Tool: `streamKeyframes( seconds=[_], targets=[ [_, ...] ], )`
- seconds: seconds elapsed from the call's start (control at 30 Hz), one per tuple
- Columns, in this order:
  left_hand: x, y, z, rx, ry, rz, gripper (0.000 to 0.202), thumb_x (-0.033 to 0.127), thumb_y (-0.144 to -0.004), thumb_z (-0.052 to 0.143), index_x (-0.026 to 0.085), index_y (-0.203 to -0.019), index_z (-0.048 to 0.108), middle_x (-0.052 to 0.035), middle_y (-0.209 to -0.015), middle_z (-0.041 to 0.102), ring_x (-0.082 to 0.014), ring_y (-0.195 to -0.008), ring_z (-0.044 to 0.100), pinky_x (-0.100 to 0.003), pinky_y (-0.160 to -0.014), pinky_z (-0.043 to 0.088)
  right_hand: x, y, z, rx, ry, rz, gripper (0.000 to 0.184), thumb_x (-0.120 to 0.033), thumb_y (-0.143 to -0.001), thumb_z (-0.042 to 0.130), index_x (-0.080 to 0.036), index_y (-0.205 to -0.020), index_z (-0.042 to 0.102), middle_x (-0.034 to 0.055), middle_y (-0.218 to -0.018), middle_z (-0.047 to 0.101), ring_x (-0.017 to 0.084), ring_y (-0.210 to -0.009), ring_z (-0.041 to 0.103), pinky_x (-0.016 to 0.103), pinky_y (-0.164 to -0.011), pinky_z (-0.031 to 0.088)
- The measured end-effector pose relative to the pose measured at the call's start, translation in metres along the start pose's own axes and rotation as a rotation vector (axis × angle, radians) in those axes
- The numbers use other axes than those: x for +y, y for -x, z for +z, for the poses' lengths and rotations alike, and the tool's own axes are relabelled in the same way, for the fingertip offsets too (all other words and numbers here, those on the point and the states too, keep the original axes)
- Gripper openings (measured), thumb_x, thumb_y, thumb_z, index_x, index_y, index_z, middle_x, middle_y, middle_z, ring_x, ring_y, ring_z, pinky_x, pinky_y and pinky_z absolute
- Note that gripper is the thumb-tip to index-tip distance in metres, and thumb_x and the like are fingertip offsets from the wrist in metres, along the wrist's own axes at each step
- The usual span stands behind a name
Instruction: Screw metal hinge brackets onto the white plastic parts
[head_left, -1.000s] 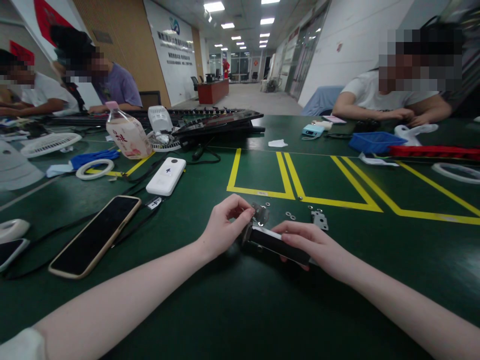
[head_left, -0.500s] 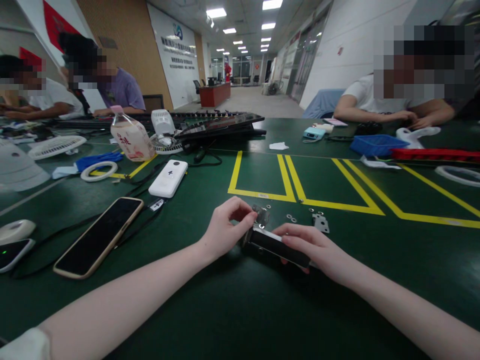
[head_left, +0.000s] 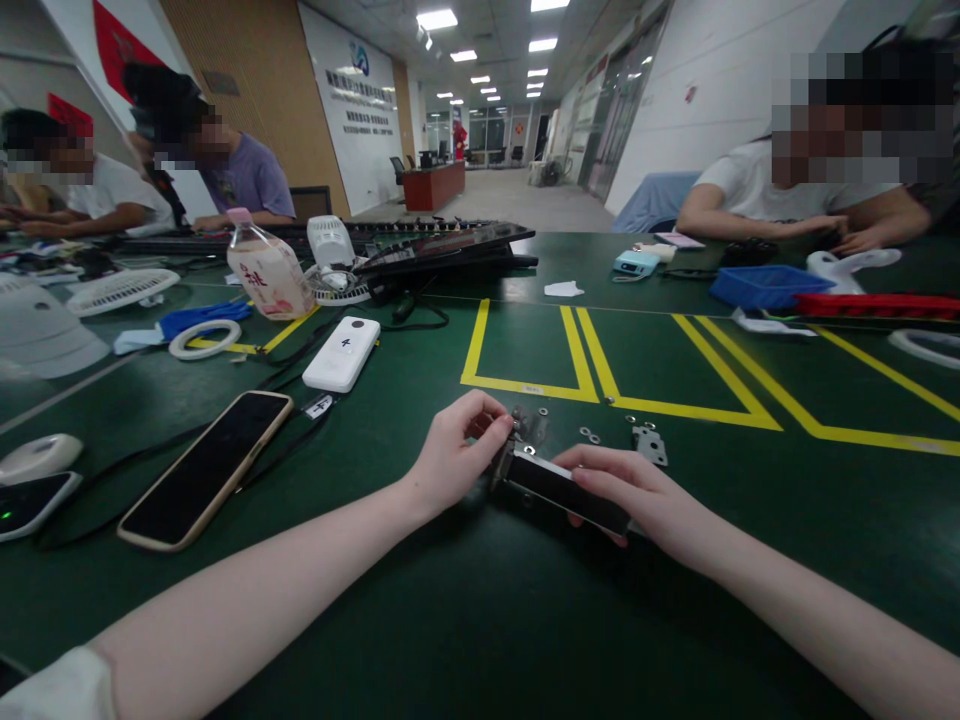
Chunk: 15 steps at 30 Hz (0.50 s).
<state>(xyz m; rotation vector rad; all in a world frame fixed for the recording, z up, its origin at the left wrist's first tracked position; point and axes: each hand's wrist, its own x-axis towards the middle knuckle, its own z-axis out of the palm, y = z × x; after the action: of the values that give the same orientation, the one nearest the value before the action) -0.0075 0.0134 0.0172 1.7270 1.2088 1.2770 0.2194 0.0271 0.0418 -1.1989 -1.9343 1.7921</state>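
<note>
My right hand (head_left: 637, 490) is wrapped round the right part of a long black block with a pale metallic edge (head_left: 555, 488), held low over the green table. At the block's left end, the thumb and fingertips of my left hand (head_left: 461, 450) are pinched together; what sits between them is too small to make out. Shiny small metal parts (head_left: 534, 428) show just beyond those fingertips. Several washers or nuts (head_left: 589, 435) lie behind the block. Further right rests a flat metal plate with holes (head_left: 649, 445).
Yellow tape outlines (head_left: 525, 388) mark the table ahead. To the left lie a phone (head_left: 206, 470), a white power bank (head_left: 342, 353), cables and a drink bottle (head_left: 268, 270). A blue tray (head_left: 769, 288) stands at the right, near a seated person (head_left: 802, 210). More people sit far left.
The whole view has shifted slightly, with the table things appearing a little further right. Both hands keep nearly the same hold at the black block.
</note>
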Motion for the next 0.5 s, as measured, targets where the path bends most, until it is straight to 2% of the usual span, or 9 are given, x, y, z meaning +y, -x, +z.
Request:
streamKeyframes(
  seconds=[0.1,0.23,0.4,0.5],
  targets=[
    [-0.001,0.000,0.000,0.014,0.063,-0.008,0.009,0.023,-0.093,0.051,0.017,-0.095,0.057,-0.0021,-0.089,0.060,-0.0143,-0.078,0.057,-0.026,-0.069,0.048,0.002,-0.002,-0.002,-0.003,-0.008,-0.002,0.049,-0.056,-0.091,0.052,-0.014,-0.116,0.056,0.0066,-0.087,0.063,0.015,-0.072,0.059,0.020,-0.052,0.042],
    [-0.002,0.001,-0.001,0.018,0.120,0.046,0.023,0.014,-0.093,0.045,0.018,-0.113,0.056,-0.0041,-0.098,0.060,-0.0149,-0.084,0.059,-0.027,-0.073,0.049,0.007,-0.006,-0.007,-0.044,-0.094,-0.018,0.051,-0.057,-0.089,0.054,-0.012,-0.114,0.056,0.0067,-0.082,0.063,0.013,-0.064,0.057,0.019,-0.048,0.040],
    [-0.002,0.001,-0.003,-0.071,0.030,0.171,0.035,0.007,-0.090,0.043,0.021,-0.115,0.061,-0.0045,-0.105,0.059,-0.0163,-0.092,0.057,-0.027,-0.076,0.047,0.010,-0.008,-0.015,-0.070,-0.214,-0.060,0.041,-0.050,-0.093,0.052,-0.012,-0.106,0.055,0.0057,-0.076,0.062,0.009,-0.053,0.051,0.016,-0.043,0.036],
    [-0.002,0.001,-0.003,-0.102,0.064,0.157,0.032,0.007,-0.088,0.044,0.021,-0.112,0.061,-0.0042,-0.105,0.058,-0.0166,-0.092,0.057,-0.028,-0.077,0.047,0.009,-0.008,-0.018,-0.109,-0.234,-0.065,0.038,-0.048,-0.093,0.053,-0.012,-0.104,0.056,0.0061,-0.075,0.062,0.008,-0.051,0.050,0.015,-0.042,0.035]
  ],
)
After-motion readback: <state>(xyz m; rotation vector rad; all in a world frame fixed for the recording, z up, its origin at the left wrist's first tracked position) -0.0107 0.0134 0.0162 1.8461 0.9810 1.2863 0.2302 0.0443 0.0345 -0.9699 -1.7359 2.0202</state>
